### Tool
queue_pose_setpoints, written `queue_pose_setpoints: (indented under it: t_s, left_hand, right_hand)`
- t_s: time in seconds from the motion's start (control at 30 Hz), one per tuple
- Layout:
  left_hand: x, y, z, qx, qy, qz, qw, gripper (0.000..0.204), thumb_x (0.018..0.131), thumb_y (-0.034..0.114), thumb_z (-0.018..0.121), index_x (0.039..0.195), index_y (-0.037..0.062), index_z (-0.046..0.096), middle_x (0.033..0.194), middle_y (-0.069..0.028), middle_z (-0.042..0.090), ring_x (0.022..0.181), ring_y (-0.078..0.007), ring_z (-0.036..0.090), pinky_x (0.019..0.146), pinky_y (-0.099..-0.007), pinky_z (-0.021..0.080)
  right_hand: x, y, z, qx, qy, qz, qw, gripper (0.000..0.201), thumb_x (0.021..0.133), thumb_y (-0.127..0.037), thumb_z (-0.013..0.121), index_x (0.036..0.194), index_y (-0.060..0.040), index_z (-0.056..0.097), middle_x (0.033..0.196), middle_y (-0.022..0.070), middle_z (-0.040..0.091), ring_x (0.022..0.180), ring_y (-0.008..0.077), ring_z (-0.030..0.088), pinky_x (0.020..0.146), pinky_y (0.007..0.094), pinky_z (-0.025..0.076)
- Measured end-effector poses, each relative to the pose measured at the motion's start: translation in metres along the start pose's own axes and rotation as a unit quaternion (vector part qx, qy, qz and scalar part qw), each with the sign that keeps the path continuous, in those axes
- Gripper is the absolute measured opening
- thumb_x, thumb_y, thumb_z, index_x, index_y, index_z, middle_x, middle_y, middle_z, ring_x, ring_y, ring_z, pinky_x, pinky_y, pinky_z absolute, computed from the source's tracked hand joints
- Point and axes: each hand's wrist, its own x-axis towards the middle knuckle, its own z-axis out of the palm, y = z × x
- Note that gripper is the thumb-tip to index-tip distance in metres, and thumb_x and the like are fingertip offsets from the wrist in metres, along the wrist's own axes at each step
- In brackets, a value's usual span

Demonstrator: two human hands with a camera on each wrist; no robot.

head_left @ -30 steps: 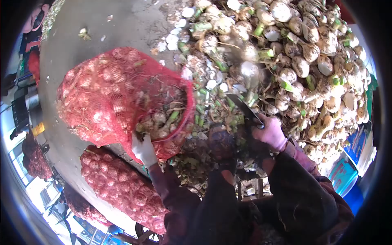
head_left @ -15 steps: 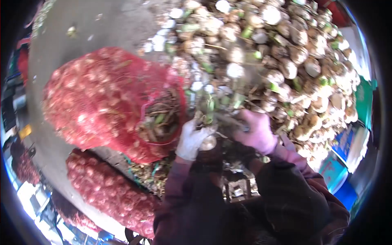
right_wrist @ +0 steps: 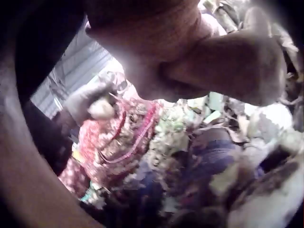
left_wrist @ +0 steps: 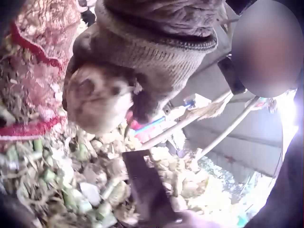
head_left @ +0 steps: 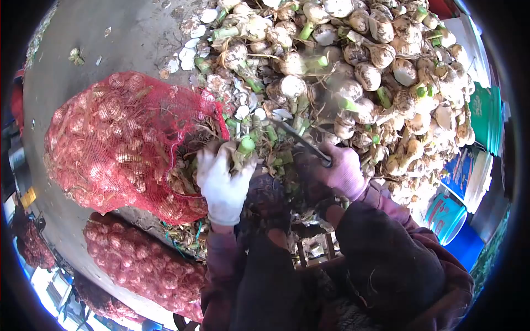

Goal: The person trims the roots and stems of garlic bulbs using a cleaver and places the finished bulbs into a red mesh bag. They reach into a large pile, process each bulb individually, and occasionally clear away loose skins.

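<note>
An onion (head_left: 243, 147), green stub up, sits gripped in the gloved left hand (head_left: 223, 185) at the mouth of a red mesh sack (head_left: 118, 140); the right hand (head_left: 343, 172) clasps a knife (head_left: 301, 140). Left wrist view: glove fingers curl around the onion, knife blade below. Right wrist view: blurred fist, distant sack.

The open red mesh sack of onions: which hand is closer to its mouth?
Left. The white-gloved left hand sits at the mouth of the red mesh sack, gripping an onion; the pink-gloved right hand holds a knife farther off.
</note>
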Motion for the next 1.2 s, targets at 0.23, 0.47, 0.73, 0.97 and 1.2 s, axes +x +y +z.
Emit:
queue_pose_setpoints:
  t_s: [0.23,0.47,0.73,0.97,1.2]
  left_hand:
    - [-0.002,-0.007,0.014,-0.58,0.054,-0.342,0.738,0.035,0.085,0.023,0.061,0.109,-0.001,0.053,0.086,-0.0097,0.059,0.076,-0.0217,0.061,0.07,-0.033,0.053]
    - [-0.028,-0.015,0.019,-0.664,-0.134,-0.405,0.614,0.05,0.076,0.02,0.061,0.115,-0.0069,0.045,0.093,-0.0167,0.061,0.078,-0.0237,0.062,0.072,-0.0347,0.052]
    - [-0.032,-0.004,0.042,-0.571,-0.22,-0.351,0.709,0.045,0.072,-0.008,0.063,0.114,-0.0019,0.051,0.107,-0.0066,0.058,0.095,-0.0128,0.057,0.081,-0.0265,0.048]
    - [-0.08,-0.053,0.091,-0.637,-0.259,-0.235,0.687,0.044,0.093,0.026,0.046,0.132,0.0081,0.036,0.134,-0.0143,0.043,0.119,-0.0232,0.047,0.099,-0.0423,0.04]
    - [-0.102,-0.072,0.117,-0.833,-0.245,-0.279,0.41,0.053,0.093,0.044,0.038,0.133,0.0104,0.035,0.138,-0.017,0.036,0.126,-0.0316,0.038,0.105,-0.0494,0.031]
  right_hand:
    - [0.011,-0.012,0.009,0.057,-0.003,-0.049,0.997,0.013,0.072,-0.015,0.066,0.078,-0.0067,0.059,0.058,0.013,0.056,0.053,0.0294,0.06,0.05,0.0336,0.048]
    - [0.014,-0.015,0.009,0.095,0.019,-0.058,0.994,0.019,0.07,-0.01,0.065,0.088,-0.0058,0.06,0.06,0.012,0.057,0.053,0.0249,0.059,0.051,0.0319,0.048]
    - [0.017,-0.028,0.002,-0.013,-0.039,-0.157,0.987,0.025,0.065,-0.021,0.064,0.083,-0.0071,0.054,0.066,0.0119,0.054,0.063,0.0324,0.057,0.057,0.0426,0.045]
    - [0.016,-0.034,-0.001,-0.147,-0.036,-0.225,0.962,0.031,0.062,-0.025,0.067,0.085,-0.0091,0.054,0.073,0.0089,0.054,0.066,0.0297,0.057,0.06,0.0412,0.045]
    - [0.014,-0.034,-0.001,-0.112,-0.04,-0.251,0.961,0.03,0.063,-0.024,0.067,0.085,-0.0086,0.054,0.072,0.0087,0.054,0.066,0.0286,0.058,0.061,0.039,0.046]
